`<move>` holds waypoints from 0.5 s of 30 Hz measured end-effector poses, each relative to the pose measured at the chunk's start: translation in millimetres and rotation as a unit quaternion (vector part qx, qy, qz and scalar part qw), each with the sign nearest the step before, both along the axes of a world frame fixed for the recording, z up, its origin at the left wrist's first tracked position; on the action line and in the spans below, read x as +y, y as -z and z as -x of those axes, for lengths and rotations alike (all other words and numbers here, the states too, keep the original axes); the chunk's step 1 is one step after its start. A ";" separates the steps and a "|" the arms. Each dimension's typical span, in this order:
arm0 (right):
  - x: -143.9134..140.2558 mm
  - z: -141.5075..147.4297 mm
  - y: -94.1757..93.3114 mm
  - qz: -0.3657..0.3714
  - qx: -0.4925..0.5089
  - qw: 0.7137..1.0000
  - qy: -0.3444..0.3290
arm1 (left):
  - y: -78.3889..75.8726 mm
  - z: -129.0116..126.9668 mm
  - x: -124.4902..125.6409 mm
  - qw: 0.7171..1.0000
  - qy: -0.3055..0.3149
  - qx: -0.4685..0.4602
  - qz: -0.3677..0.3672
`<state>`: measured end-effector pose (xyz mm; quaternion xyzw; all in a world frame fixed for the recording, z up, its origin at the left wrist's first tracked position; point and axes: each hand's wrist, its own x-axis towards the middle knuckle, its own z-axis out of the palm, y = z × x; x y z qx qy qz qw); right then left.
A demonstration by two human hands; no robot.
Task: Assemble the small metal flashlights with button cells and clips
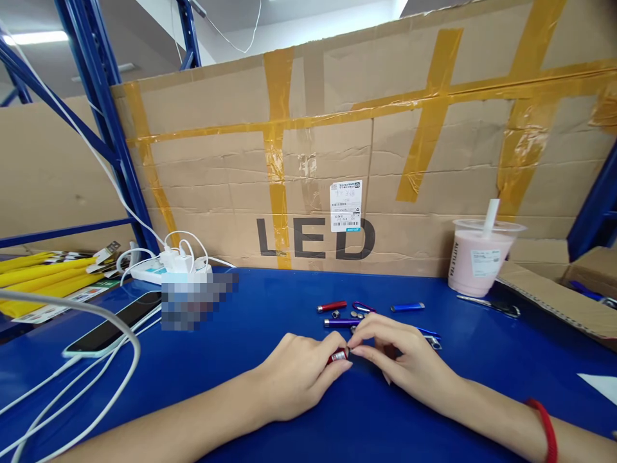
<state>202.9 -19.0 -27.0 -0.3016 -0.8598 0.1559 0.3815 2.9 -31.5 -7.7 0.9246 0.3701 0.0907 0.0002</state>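
Note:
My left hand is closed around a small red metal tube that looks like a mini flashlight body, with a white label on its side. At the tube's right end, the thumb and forefinger of my right hand pinch together. Whatever is between those fingertips is too small to make out. Just beyond my hands lie a red tube, a purple-blue tube, a purple carabiner clip, a blue piece and several small round silver parts. My right hand partly hides other blue and silver parts.
A pink drink cup with a straw stands at the back right, beside a pen-like object and an open carton. On the left are a phone, white cables and a power strip. A tall cardboard box backs the blue table.

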 end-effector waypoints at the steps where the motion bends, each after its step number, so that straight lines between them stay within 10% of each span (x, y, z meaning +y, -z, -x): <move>1: 0.0 0.0 0.1 -0.001 0.000 1.000 -0.002 | -0.2 -0.2 0.1 1.000 -0.002 0.004 -0.002; 15: 1.5 0.7 -0.9 -0.028 0.019 0.999 0.000 | -1.9 -1.0 -1.5 0.999 -0.026 -0.023 0.019</move>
